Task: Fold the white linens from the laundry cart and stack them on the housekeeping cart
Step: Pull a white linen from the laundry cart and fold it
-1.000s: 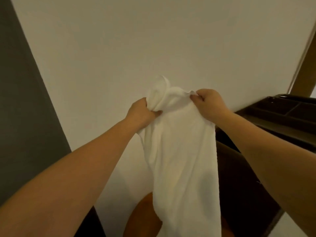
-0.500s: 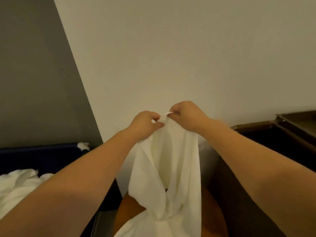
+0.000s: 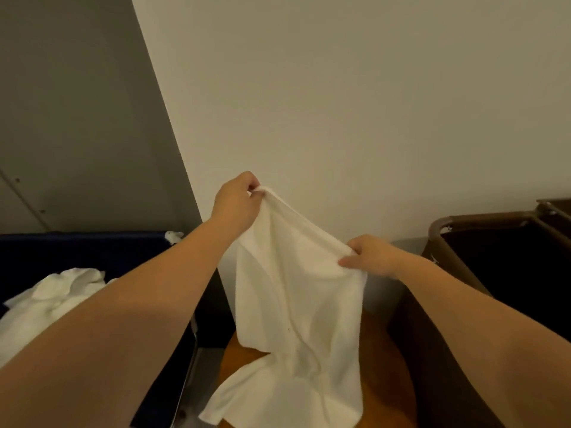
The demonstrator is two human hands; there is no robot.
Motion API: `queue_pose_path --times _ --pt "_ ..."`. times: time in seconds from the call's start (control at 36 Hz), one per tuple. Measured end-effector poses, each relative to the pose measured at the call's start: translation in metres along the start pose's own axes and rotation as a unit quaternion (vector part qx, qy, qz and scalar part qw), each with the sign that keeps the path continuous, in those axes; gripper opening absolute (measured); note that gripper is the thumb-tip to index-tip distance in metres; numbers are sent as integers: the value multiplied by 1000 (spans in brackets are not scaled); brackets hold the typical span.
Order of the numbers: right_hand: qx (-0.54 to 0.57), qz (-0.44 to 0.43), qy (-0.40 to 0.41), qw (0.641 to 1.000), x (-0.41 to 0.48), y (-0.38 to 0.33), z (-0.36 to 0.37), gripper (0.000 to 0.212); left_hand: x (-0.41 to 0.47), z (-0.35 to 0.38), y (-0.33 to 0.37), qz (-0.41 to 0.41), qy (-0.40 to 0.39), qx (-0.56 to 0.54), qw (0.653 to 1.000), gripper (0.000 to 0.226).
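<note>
The left hand (image 3: 236, 206) is raised in the middle of the scene, in front of the off-white wall (image 3: 355, 103). Its fingers (image 3: 247, 181) are clamped together in a pinch on one top corner of a white terry-cloth towel (image 3: 290, 288). The right hand (image 3: 369, 257) is lower and to the right, its thumb and fingers (image 3: 346, 261) likewise closed on the towel's upper edge, so that edge slopes down from left to right between the two hands.

The towel hangs open and loosely creased below them. Its lower end lies spread and rumpled on a round orange-brown bench (image 3: 381, 378) at the near centre, with the bottom left corner draped toward the bench's near edge.

At the left stands a dark blue laundry cart (image 3: 92, 242). It holds a heap of crumpled white linens (image 3: 52, 298), partly hidden behind the left forearm. A small white scrap of cloth (image 3: 173, 236) sits at the cart's far right rim. A grey panel (image 3: 77, 118) rises behind this cart.

At the right stands a brown housekeeping cart (image 3: 482, 219) with a rounded rim corner and a dark inside; what lies in it cannot be told. The towel touches neither cart.
</note>
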State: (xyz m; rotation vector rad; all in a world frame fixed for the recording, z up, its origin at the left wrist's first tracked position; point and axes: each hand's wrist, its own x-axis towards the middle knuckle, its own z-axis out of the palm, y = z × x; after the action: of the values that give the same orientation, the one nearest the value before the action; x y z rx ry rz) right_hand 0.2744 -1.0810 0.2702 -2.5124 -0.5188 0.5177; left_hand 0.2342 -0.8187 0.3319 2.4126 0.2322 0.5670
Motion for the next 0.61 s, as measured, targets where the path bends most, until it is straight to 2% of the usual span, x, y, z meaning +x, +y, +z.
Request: queue_pose_path --times 0.08,0.14,0.28,0.36,0.42,0.61 --pt "41 9 85 996 3 -2 2 22 -5 12 -17 -7 -59 27 998 11" --pt "66 3 114 991 4 -10 2 23 -11 22 -28 0 -110 22 994 14" --pt "74 -32 123 989 8 -33 14 21 -35 50 -38 7 -230 -24 973 48" --pt "76 -47 126 988 12 -43 28 17 -49 67 -41 3 -269 -29 963 59" --pt "78 -38 122 989 15 -46 37 16 -55 76 -44 11 -272 -29 962 56" --pt "61 -15 125 990 19 -46 59 19 -69 90 -44 25 -274 -45 960 21"
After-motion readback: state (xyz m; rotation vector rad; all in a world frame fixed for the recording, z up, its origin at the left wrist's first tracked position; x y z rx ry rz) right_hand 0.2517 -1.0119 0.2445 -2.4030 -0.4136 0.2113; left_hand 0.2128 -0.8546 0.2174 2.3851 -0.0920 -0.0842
